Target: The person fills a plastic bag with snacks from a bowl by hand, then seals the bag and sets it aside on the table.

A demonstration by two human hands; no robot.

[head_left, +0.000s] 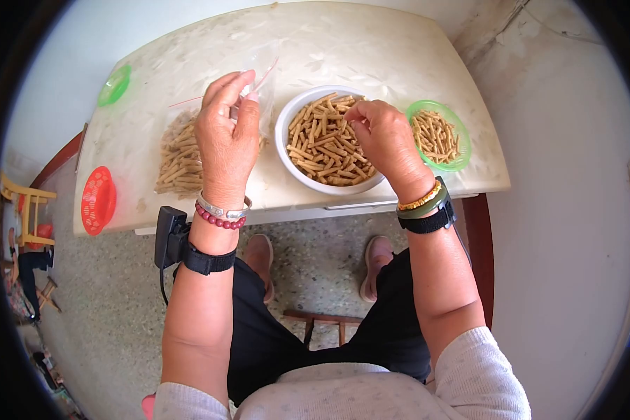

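Observation:
My left hand (229,133) is closed on the upper part of a clear zip bag (266,78), whose red seal line shows on both sides of the fingers. Short tan-brown sticks (180,157) fill the bag's lower part, which lies flat on the table. Over the right side of a white bowl (281,140), my right hand (387,136) has its thumb and fingers pinched together. Whatever is between those fingertips is too hidden to make out. The bowl holds a heap of similar sticks (329,143).
A green basket (463,150) with smaller stick pieces stands right of the bowl. On the table's left lie a red basket (99,201) and a green one (114,85). The pale table (315,42) meets a wall at the right. A yellow wooden chair (29,210) stands at far left.

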